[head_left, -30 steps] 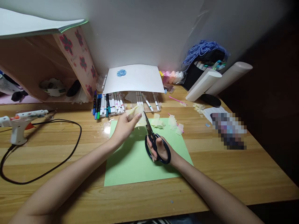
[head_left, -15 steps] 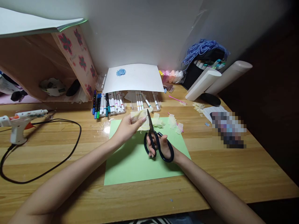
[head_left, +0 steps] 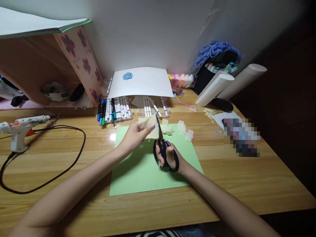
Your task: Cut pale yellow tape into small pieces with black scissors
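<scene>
My left hand (head_left: 135, 135) pinches a pale yellow piece of thin paper (head_left: 148, 122) between thumb and fingers. Black-handled scissors (head_left: 161, 148) are in my right hand (head_left: 172, 156), with thumb and fingers through the loops. Their blades point away from me, at the right edge of the yellow paper, and look nearly closed. Below both hands lies a green sheet of paper (head_left: 138, 177). Pale yellow scraps (head_left: 168, 129) rest at its far edge, just past the scissors, and more scraps (head_left: 182, 127) lie to the right along a pink stick.
A white glue gun (head_left: 19, 131) with a looped black cord (head_left: 85, 141) lies at left. Behind the green sheet are markers (head_left: 118, 108) in clear trays and a white sheet (head_left: 143, 84) with a blue patch. White bottles (head_left: 216, 89) and a black pen holder (head_left: 202, 79) stand at right.
The scissors' handles have come closer together and the blades have closed at the paper's right edge. The strip of paper beyond the blade no longer shows. My left hand stays nearly still.
</scene>
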Motion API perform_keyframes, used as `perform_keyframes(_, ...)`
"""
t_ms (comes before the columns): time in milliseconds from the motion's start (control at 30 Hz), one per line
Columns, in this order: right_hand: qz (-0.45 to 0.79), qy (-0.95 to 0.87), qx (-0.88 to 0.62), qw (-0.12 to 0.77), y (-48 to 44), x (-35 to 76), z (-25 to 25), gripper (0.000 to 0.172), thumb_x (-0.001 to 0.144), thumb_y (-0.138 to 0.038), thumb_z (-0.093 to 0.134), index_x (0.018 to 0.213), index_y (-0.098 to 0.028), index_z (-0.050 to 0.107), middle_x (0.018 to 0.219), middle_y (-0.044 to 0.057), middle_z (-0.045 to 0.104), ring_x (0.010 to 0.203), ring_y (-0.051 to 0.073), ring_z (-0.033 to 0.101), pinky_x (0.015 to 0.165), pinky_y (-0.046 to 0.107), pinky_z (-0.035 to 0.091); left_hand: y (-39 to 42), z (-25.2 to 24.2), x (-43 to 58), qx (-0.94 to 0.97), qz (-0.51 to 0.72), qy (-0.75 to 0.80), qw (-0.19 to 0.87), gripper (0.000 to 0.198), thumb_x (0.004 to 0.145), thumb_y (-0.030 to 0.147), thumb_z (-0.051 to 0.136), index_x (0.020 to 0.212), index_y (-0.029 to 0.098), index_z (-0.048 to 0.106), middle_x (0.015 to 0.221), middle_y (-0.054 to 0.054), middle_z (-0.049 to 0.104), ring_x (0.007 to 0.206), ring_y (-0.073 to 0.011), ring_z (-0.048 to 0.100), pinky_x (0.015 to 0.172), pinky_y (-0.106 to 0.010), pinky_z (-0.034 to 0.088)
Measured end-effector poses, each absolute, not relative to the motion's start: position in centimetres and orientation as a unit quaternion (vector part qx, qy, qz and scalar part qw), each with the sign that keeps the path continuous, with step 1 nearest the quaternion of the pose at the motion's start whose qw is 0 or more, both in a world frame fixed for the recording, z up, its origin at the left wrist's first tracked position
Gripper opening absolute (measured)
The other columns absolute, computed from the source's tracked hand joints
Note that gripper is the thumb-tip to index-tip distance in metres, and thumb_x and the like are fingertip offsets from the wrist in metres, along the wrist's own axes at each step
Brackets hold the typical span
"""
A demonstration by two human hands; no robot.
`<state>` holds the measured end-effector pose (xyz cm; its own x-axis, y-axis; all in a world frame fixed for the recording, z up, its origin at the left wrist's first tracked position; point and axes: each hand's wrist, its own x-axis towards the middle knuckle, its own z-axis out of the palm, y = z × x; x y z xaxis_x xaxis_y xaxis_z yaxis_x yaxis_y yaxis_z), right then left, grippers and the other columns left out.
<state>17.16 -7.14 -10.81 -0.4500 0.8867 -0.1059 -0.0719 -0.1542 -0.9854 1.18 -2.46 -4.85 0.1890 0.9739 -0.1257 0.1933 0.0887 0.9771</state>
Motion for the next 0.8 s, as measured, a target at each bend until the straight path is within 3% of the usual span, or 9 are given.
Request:
perform_keyframes(133, 0.691, -0.525, -0.359, 0.343, -6.8, 17.6, -10.5, 0.080, 0.053, -0.091, 0.025, 0.079, -0.019, 0.046, 0.047, -0.006, 0.046, 0.038, 0.010, 0.045, 0.047, 0.027, 0.048, -2.5, -4.9, 1.2, 0.569, 0.363, 0.508, 0.535, 0.031, 0.073, 0.046, 0.063, 0.068, 0.018, 0.049, 0.051, 0.007, 0.037, 0.043, -0.0060, 0.033, 0.039, -0.018, 0.027)
perform_keyframes(300, 0.669, -0.552, -0.365, 0.338, -6.6, 18.1, -10.2, 0.077, 0.056, -0.091, 0.024, 0.077, -0.019, 0.044, 0.045, -0.006, 0.045, 0.039, 0.011, 0.048, 0.048, 0.027, 0.049, -2.7, -4.7, 1.4, 0.572, 0.361, 0.494, 0.546, 0.026, 0.075, 0.042, 0.062, 0.068, 0.019, 0.053, 0.052, 0.006, 0.039, 0.045, -0.0070, 0.033, 0.040, -0.020, 0.027)
perform_keyframes(633, 0.637, -0.539, -0.398, 0.382, -6.9, 18.1, -10.0, 0.064, 0.066, -0.083, 0.035, 0.071, -0.020, 0.043, 0.039, -0.008, 0.042, 0.031, 0.008, 0.040, 0.036, 0.021, 0.040, -2.7, -4.4, 1.5, 0.577, 0.360, 0.485, 0.549, 0.025, 0.076, 0.042, 0.061, 0.072, 0.018, 0.055, 0.054, 0.006, 0.040, 0.046, -0.0068, 0.033, 0.041, -0.019, 0.028)
perform_keyframes(800, 0.657, -0.511, -0.402, 0.381, -7.4, 17.8, -10.1, 0.067, 0.062, -0.085, 0.036, 0.072, -0.020, 0.045, 0.039, -0.008, 0.042, 0.030, 0.009, 0.040, 0.035, 0.021, 0.040, -2.7, -4.4, 1.6, 0.581, 0.345, 0.485, 0.555, 0.026, 0.077, 0.043, 0.059, 0.073, 0.018, 0.053, 0.056, 0.005, 0.040, 0.046, -0.0067, 0.033, 0.041, -0.020, 0.026)
